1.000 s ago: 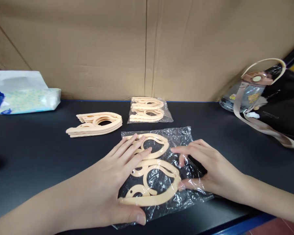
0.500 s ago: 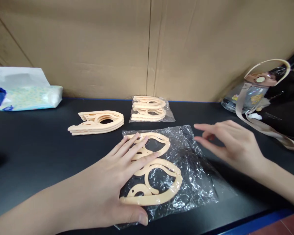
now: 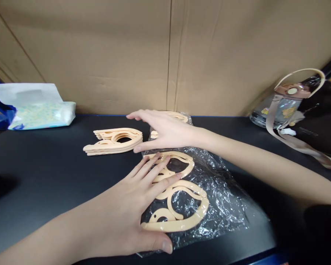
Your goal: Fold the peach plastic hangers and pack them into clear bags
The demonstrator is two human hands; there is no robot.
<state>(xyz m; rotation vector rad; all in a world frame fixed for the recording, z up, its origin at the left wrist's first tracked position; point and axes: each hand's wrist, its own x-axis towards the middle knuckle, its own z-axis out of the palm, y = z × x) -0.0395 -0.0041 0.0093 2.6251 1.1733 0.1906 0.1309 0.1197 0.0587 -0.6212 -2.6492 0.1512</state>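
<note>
While the left hand (image 3: 132, 208) covers the lower-centre bag (image 3: 224, 206), the right hand (image 3: 168, 129) now nears centre-left hangers (image 3: 113, 148); both grips are apart.

L hand (image 3: 135, 195) & R hand (image 3: 169, 129) both bare, slim fingers, approx. same build. L forearm (image 3: 52, 232) & R forearm (image 3: 248, 156) uncovered too, slender, smooth, tapering to narrow wrists. L thumbnail (image 3: 166, 246) short, rounded, from what I can see. Blurry blk patch (image 3: 322, 232) nr R elbow; can't tell if it's a sleeve.
</note>
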